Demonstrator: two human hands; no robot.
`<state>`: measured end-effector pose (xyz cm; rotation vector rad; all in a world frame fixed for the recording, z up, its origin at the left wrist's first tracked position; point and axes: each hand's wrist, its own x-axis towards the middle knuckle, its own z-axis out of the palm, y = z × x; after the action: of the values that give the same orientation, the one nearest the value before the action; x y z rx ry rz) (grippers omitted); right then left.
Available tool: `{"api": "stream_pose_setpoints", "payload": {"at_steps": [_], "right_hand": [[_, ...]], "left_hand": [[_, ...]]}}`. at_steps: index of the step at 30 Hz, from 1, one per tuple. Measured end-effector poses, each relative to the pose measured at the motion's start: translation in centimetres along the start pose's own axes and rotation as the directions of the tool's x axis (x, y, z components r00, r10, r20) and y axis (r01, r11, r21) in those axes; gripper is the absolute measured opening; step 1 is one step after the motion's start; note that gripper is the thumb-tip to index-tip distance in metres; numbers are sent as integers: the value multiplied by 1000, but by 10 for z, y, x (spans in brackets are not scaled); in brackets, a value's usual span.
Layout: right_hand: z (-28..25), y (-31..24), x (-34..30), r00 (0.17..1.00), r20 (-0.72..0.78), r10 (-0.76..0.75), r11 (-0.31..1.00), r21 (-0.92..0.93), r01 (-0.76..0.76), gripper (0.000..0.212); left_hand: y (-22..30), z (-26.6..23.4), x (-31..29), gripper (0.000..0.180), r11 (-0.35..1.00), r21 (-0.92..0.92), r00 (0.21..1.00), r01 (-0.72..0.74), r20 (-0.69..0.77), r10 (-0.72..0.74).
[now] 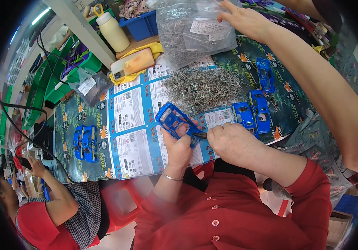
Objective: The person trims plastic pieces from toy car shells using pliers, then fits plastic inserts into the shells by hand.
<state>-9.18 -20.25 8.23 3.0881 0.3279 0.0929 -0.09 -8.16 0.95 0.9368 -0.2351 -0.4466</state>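
Note:
My left hand (178, 150) is closed around a blue plastic toy car body (174, 118), tilted with its open inside showing. Fingers of that hand show pink through the window openings. My right hand (233, 141) is closed at the car's near right end, gripping a narrow dark tool (202, 135) whose tip meets the shell; its exact kind is hidden by my fingers. Just beyond the car spreads a pile of thin metal pins (206, 89). Right of my hands lie more blue car bodies (260, 112), one of them (265, 75) farther back.
Two blue car bodies (89, 143) rest at the left. Another person's arm (312, 79) reaches over from the right, holding a clear bag of pins (195, 33). A phone (133, 64) on yellow cloth, a cream bottle (112, 31) and a blue bin (141, 27) stand behind. Someone sits left (58, 208).

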Motion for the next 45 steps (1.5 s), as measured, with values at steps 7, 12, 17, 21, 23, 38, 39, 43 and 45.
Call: {"api": "stream_pose_setpoints", "payload": {"at_steps": [7, 12, 17, 21, 23, 38, 39, 43, 45], "right_hand": [[-3, 2, 8, 998, 56, -38, 999, -1, 38, 14], [-12, 6, 9, 996, 82, -35, 999, -18, 37, 12], [-12, 10, 22, 975, 132, -179, 978, -81, 190, 9], [-13, 13, 24, 968, 167, -189, 975, -82, 205, 9], [-12, 17, 23, 975, 136, -179, 983, -8, 181, 9], [-14, 12, 26, 971, 185, -152, 986, -38, 161, 11], [-14, 12, 28, 972, 182, -147, 987, -40, 157, 11], [-21, 18, 36, 950, 260, -175, 981, -32, 189, 11], [-24, 20, 35, 944, 282, -171, 984, -3, 180, 11]], "left_hand": [[0, -5, 0, 57, 1000, -6, 1000, 30, -8, -30], [-2, -2, 0, 58, 999, -16, 999, 38, -1, -38], [-6, -12, 2, 68, 996, 81, 999, -26, 33, 23], [-5, -7, 1, 68, 997, 78, 999, -19, 28, 17], [-5, -5, 1, 68, 1000, 27, 1000, -1, 29, 0], [-8, -12, 3, 67, 999, 35, 997, 32, 72, -34], [-7, -11, 3, 67, 999, 36, 996, 32, 77, -34], [-4, -6, 2, 67, 1000, -5, 998, 11, 70, -11], [-4, -5, 2, 66, 1000, -19, 997, 4, 72, -3]]}}
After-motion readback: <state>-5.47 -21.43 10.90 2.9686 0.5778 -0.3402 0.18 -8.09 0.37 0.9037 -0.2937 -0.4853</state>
